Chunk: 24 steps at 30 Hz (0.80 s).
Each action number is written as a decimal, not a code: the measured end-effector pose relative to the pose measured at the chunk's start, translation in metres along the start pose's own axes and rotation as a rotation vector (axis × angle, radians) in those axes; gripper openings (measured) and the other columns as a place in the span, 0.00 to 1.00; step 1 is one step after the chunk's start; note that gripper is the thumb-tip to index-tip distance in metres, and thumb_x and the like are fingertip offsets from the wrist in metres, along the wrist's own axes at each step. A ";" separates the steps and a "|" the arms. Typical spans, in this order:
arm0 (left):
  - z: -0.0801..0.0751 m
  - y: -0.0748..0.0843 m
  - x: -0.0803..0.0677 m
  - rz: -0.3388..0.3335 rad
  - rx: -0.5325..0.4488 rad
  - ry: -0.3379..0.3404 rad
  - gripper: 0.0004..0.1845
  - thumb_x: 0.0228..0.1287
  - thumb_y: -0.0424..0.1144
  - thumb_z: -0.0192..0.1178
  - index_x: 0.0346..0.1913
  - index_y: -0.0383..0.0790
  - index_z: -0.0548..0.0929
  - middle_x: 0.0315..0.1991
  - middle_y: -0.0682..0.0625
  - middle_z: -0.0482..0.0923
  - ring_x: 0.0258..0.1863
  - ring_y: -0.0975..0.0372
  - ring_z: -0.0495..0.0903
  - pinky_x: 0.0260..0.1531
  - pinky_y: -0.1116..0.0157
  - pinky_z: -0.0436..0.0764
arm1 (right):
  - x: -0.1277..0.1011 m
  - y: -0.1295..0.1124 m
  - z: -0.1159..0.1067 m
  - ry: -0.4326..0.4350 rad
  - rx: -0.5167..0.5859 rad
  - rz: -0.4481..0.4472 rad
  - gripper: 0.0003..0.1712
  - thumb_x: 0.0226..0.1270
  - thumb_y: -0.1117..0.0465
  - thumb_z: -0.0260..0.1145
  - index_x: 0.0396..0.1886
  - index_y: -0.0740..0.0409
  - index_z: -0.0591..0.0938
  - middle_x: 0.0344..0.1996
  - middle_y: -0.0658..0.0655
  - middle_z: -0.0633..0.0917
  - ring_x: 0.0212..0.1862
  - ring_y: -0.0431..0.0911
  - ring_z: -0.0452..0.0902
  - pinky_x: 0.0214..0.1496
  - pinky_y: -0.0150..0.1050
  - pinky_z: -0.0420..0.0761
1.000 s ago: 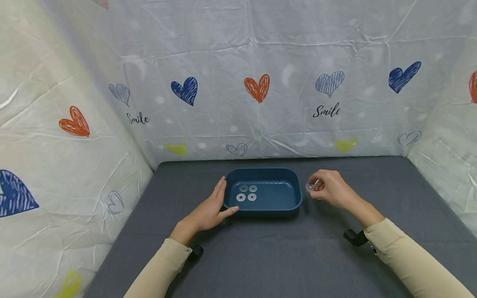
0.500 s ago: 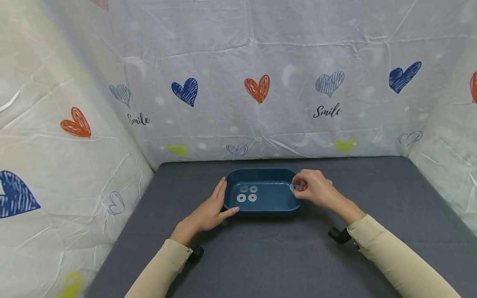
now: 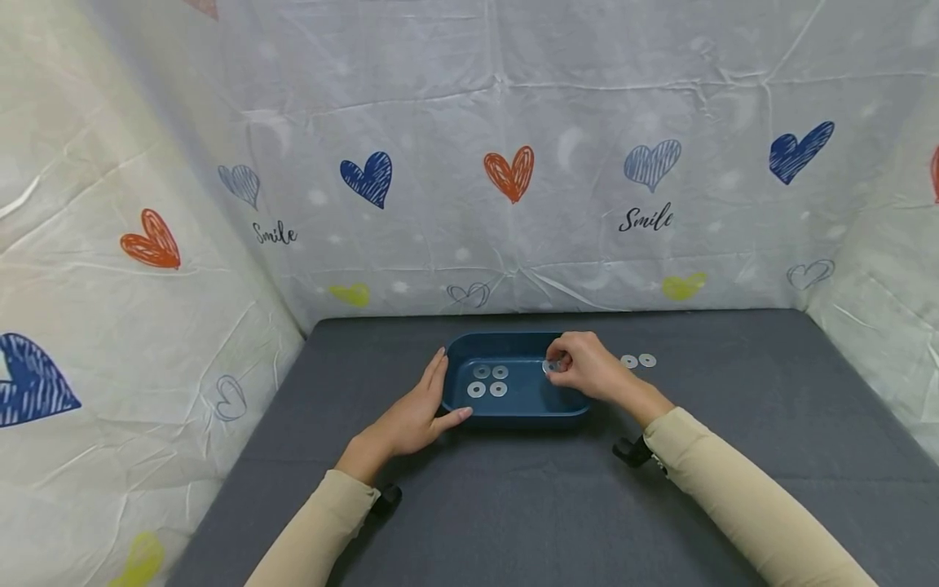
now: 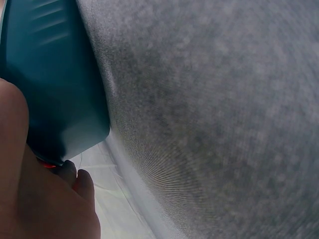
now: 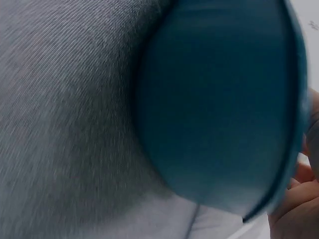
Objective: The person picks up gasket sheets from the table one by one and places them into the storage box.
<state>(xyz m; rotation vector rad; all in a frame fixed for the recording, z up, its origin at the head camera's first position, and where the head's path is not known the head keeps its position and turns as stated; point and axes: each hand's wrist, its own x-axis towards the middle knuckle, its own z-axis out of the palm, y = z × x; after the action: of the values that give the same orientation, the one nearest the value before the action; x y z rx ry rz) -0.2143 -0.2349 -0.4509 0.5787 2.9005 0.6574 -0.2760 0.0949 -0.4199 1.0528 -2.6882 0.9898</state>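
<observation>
A dark blue rectangular tray (image 3: 506, 421) with raised walls stands on the grey table. Several flat metal washers (image 3: 498, 390) lie in its left half, set out in two rows. My left hand (image 3: 414, 416) rests against the tray's left end, fingers extended along the wall and thumb at the front rim. Over the right half of the tray, my right hand (image 3: 587, 367) pinches a washer (image 3: 550, 368) between thumb and fingertips. In the right wrist view, the tray wall (image 5: 219, 99) hides most of that hand, and the held washer is out of sight.
Two more washers (image 3: 638, 360) lie side by side on the table (image 3: 469, 505), right of the tray. Behind the table and along its sides hangs a pale cloth (image 3: 440, 228) printed with hearts.
My right hand has carried the pinched washer leftward from beside the tray, over its right rim, to above the inside. Two washers on the table now show. My left hand stays still.
</observation>
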 end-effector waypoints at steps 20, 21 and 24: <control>-0.002 0.002 0.001 0.006 -0.010 0.011 0.58 0.71 0.71 0.50 0.82 0.36 0.33 0.83 0.44 0.25 0.81 0.48 0.45 0.74 0.47 0.58 | 0.043 0.001 0.039 -0.152 -0.059 0.053 0.10 0.64 0.63 0.74 0.44 0.62 0.88 0.40 0.56 0.86 0.34 0.41 0.79 0.42 0.39 0.82; -0.001 0.002 0.000 0.000 -0.009 0.006 0.58 0.71 0.71 0.50 0.82 0.37 0.33 0.83 0.45 0.25 0.81 0.49 0.45 0.75 0.47 0.58 | 0.044 0.002 0.041 -0.157 -0.068 0.056 0.10 0.64 0.63 0.74 0.44 0.62 0.88 0.40 0.56 0.86 0.34 0.41 0.79 0.42 0.39 0.82; -0.001 0.001 0.000 -0.008 -0.009 0.001 0.58 0.71 0.72 0.49 0.82 0.38 0.32 0.84 0.46 0.25 0.81 0.50 0.46 0.75 0.48 0.58 | 0.045 0.004 0.046 -0.155 -0.081 0.054 0.10 0.63 0.62 0.74 0.43 0.61 0.88 0.40 0.56 0.86 0.34 0.41 0.78 0.42 0.39 0.82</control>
<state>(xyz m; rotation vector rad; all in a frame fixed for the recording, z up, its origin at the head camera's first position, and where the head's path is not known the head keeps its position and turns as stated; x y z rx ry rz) -0.2139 -0.2340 -0.4497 0.5659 2.8981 0.6695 -0.3060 0.0431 -0.4443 1.0892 -2.8677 0.8313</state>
